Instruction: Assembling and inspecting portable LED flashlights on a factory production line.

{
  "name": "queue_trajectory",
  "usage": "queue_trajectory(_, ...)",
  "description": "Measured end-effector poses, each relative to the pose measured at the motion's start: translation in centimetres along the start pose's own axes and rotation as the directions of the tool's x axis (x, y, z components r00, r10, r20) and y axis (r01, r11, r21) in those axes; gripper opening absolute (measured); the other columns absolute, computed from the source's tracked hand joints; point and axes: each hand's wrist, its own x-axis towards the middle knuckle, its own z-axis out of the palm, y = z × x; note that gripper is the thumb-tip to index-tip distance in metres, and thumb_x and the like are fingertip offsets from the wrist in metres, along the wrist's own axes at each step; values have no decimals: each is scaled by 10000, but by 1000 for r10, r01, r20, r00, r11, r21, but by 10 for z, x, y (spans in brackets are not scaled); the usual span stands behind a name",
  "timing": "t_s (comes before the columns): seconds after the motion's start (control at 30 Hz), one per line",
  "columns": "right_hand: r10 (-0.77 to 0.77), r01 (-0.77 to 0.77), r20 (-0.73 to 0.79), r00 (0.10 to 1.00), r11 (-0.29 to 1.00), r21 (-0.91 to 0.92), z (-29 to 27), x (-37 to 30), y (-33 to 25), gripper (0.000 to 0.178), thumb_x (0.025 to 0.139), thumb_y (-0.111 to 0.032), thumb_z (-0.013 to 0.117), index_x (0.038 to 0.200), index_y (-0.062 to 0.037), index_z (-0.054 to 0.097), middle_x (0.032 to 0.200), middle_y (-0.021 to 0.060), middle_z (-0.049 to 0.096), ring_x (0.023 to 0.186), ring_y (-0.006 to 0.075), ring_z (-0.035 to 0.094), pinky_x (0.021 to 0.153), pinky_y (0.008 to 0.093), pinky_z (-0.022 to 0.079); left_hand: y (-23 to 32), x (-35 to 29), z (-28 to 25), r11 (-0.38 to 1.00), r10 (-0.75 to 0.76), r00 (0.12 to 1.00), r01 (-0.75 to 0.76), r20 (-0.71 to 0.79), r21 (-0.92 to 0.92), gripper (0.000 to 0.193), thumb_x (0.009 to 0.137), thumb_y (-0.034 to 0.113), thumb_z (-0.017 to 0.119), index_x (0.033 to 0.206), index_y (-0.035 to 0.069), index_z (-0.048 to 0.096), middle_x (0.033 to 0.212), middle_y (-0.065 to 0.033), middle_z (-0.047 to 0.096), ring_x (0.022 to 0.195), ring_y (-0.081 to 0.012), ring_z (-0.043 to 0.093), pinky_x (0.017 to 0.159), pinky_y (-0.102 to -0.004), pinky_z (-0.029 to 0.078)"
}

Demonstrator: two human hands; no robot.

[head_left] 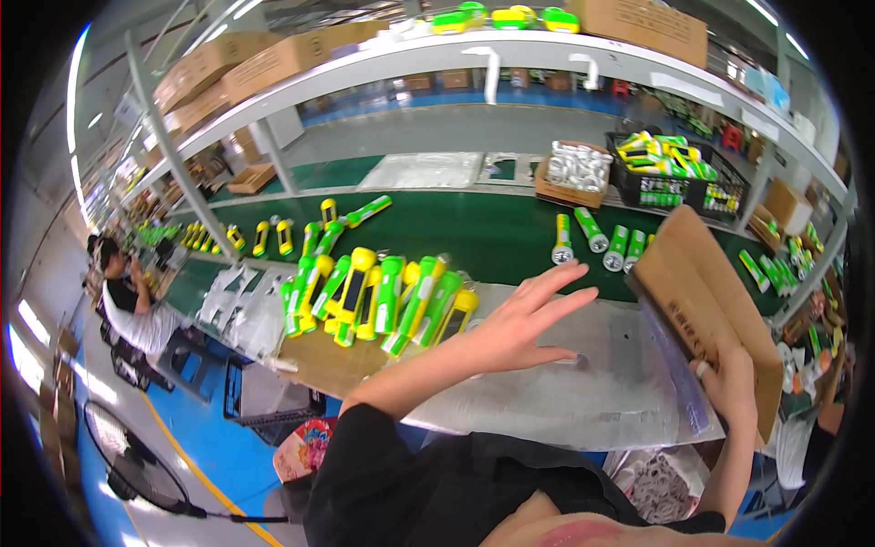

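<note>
In the head view, the left hand (538,314) is up over the grey table top (510,401). Its fingers are spread wide, and it holds nothing. The right hand (729,387) grips the near side of a brown cardboard box (697,301). The box leans at a tilt over the right end of the table top. Some of the right fingers are hard to see, so I can't tell how tight the hold is.

A big bunch of green and yellow flashlights (387,296) lies on the left part of the table, near the left forearm. A few more green and white flashlights (591,230) sit on the green belt (465,232), just past the left hand.

How far along is it? The box is in hand, and I think that part is done. The bunch lies outside the box. I can't see if any are inside it.
</note>
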Motion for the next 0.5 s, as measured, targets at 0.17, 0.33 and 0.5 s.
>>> queue_trajectory(0.17,-465,451,79,882,880,153,-25,-13,-89,193,626,-25,678,781,-44,565,686,130,566,706,354,592,586,441,436,20,-15,-58,966,131,968,-173,214,194,1032,536,178,873,1437,132,373,1467,-163,346,1395,-360,305,1079,-518,287)
queue_trajectory(0.33,-666,654,-13,746,728,208,-34,-4,-150,298,639,-62,729,914,-71,614,804,83,601,727,297,602,608,409,465,48,-78,-121,935,120,990,-139,77,327,669,548,185,823,1123,92,493,1181,-140,533,1146,-333,534,958,-516,373)
queue_trajectory(0.5,-554,746,-796,-243,418,-519,-17,8,-178,275,874,-214,632,1141,-276,606,1148,4,551,1019,266,517,992,563,379,65,-145,-208,918,155,961,-55,-228,392,549,740,275,804,1103,102,431,1230,-220,565,1128,-427,562,947,-529,411)
